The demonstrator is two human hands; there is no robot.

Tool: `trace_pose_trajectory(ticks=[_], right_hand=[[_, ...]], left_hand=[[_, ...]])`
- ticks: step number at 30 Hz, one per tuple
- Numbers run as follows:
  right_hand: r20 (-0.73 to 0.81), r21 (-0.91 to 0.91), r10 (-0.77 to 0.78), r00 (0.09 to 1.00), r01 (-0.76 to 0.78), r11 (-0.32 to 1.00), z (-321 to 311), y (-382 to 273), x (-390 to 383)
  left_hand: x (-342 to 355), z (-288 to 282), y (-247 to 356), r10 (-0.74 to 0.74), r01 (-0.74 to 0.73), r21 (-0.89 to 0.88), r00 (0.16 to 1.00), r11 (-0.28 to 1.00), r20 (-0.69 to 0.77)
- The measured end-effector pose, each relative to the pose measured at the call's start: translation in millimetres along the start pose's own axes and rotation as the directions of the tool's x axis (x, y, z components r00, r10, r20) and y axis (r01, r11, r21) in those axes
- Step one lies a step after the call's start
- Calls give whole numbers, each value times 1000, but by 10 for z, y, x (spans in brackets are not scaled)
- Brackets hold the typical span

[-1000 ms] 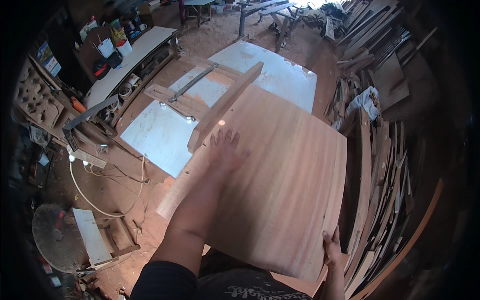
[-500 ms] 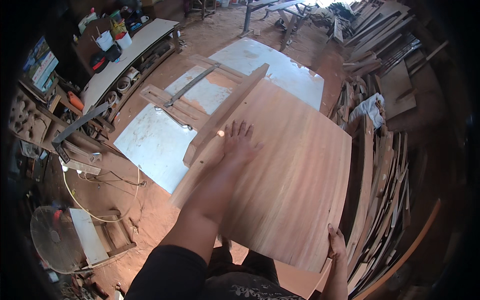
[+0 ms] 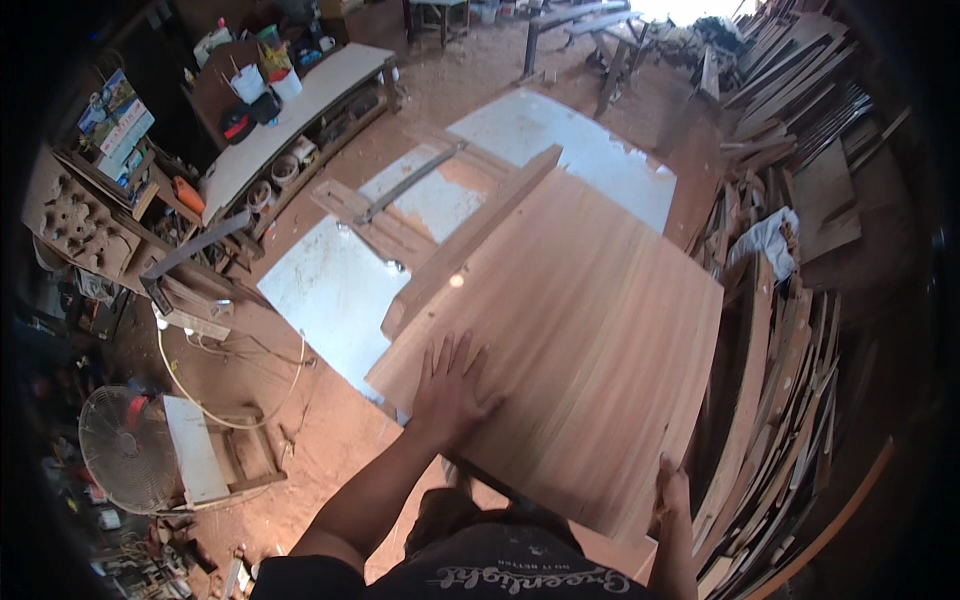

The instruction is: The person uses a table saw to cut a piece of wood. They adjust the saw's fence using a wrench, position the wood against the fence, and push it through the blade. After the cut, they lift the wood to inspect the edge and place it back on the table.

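A large wooden panel (image 3: pixel 584 350) lies tilted before me, its far part beside a raised wooden bar (image 3: pixel 472 236) on a white board surface (image 3: pixel 322 300). My left hand (image 3: pixel 450 395) rests flat on the panel's near-left part, fingers spread. At the panel's right edge, my right hand (image 3: pixel 672 495) grips with thumb on top; its other fingers are mostly hidden. On the white surface left of the bar are wooden strips, a long metal bar (image 3: pixel 408 184) and a small metal tool (image 3: pixel 372 246).
A long bench (image 3: pixel 300 110) with buckets runs along the back left. A cluttered bench (image 3: pixel 80 225), cords and a standing fan (image 3: pixel 120 450) are at left. Stacked planks (image 3: pixel 770 420) crowd the right side close to my right arm. Trestle tables (image 3: pixel 560 25) stand at the back.
My left hand has slid back toward me along the panel, away from the bar. The panel's near left corner has moved slightly right, and the whole scene has shifted in view.
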State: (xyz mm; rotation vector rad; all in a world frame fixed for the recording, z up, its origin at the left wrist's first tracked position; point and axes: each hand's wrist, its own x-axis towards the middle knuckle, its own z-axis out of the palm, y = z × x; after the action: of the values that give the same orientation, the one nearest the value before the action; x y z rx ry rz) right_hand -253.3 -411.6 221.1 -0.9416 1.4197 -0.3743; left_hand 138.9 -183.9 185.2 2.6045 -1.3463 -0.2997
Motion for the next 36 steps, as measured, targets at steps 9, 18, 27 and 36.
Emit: trace_pose_trajectory(ticks=[9, 18, 27, 36], right_hand=[[-17, 14, -60, 998, 60, 998, -415, 76, 1291], [-23, -69, 16, 1000, -18, 997, -340, -622, 2307], [-1, -33, -44, 999, 44, 999, -155, -1287, 3123], [-13, -37, -198, 980, 197, 980, -394, -1520, 4259]], left_hand=[[810, 59, 238, -2, 3, -72, 1000, 997, 18], [1930, 256, 467, -9, 12, -73, 999, 997, 46], [3054, 439, 728, -57, 63, -63, 994, 996, 95], [3888, 501, 1030, -54, 55, -4, 995, 998, 82]])
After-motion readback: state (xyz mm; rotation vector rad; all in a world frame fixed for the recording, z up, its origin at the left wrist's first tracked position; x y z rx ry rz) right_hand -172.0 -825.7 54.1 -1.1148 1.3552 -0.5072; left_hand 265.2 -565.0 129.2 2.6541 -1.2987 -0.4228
